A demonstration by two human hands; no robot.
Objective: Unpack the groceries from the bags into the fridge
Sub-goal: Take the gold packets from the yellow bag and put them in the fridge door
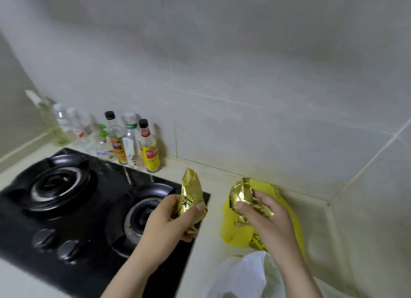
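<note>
My left hand (175, 220) grips a gold foil packet (191, 193) upright, over the right edge of the stove. My right hand (264, 213) grips a second, crumpled gold foil packet (242, 195) just above a yellow plastic bag (235, 235) that lies on the counter near the wall corner. A white plastic bag (242, 275) sits on the counter in front of the yellow one, partly under my right forearm. The fridge is out of view.
A black two-burner gas stove (66, 199) fills the left of the counter. Several sauce and oil bottles (133, 142) stand in a row against the tiled wall (244, 75) behind it. The beige counter (320, 242) ends at the wall corner on the right.
</note>
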